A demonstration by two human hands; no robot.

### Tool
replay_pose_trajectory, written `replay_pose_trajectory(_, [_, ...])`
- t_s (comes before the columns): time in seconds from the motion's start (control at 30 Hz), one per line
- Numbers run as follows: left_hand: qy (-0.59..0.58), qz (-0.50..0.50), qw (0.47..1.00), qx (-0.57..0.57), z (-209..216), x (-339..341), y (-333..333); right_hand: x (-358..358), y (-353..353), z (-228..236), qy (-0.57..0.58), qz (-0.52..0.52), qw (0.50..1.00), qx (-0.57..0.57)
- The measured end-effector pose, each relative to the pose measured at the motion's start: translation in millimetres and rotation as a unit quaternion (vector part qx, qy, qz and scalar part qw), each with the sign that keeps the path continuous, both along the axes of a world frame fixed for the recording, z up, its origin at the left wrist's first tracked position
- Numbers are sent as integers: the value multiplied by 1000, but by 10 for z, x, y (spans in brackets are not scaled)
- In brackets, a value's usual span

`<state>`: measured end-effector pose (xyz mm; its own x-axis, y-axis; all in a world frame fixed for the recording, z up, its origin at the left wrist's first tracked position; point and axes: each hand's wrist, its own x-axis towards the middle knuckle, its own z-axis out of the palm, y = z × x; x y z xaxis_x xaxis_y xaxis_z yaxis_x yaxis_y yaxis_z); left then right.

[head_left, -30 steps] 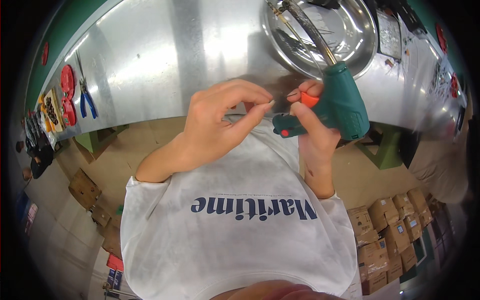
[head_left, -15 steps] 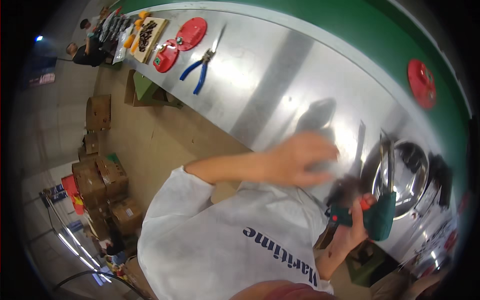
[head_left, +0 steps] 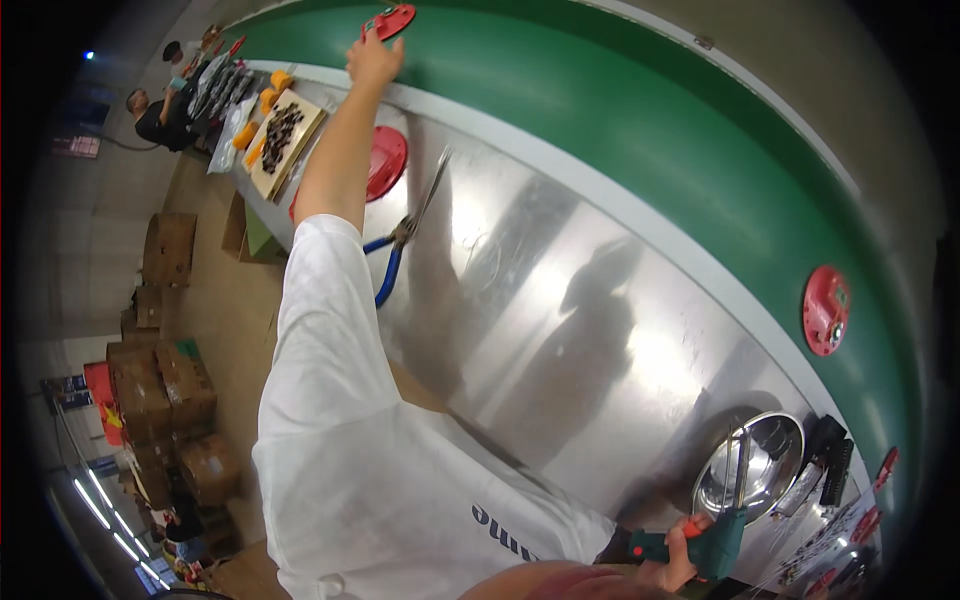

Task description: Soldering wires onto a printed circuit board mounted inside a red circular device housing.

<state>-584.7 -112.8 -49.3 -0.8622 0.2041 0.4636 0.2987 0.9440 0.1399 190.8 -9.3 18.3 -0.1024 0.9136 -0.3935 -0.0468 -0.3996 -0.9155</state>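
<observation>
My left arm stretches toward the far left, the left hand (head_left: pixel 374 62) at the near edge of a red round disc (head_left: pixel 395 20) on the green belt. Its fingertips reach the disc while the thumb stands apart; whether they grip it I cannot tell for certain. Down at the lower right, my right hand (head_left: pixel 677 556) is wrapped around a dark green power drill (head_left: pixel 718 548) with an orange trigger. The drill's long metal shaft points up in front of a shiny steel bowl (head_left: pixel 712 478). Blue-handled pliers (head_left: pixel 402 235) lie beside my left sleeve.
A green belt (head_left: pixel 600 110) runs along the steel table (head_left: pixel 500 330), carrying another red disc (head_left: pixel 826 310). More red discs (head_left: pixel 387 163) lie partly behind my left arm, near a wooden tray (head_left: pixel 293 150) of dark small parts. Cardboard boxes (head_left: pixel 140 390) stand at left; people work far left.
My left hand has swung from the middle of the table to the disc at the far left. The view has shifted. My right hand keeps hold of the power drill.
</observation>
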Motion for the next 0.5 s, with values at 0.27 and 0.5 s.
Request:
replay_pose_trajectory(0.27, [-193, 86, 977, -35, -179, -544, 298, 247, 241, 93, -35, 141, 989, -41])
replay_pose_trajectory(0.5, [-145, 31, 988, -37, -274, -776, -23, 365, 324, -185, 1, 167, 985, 31])
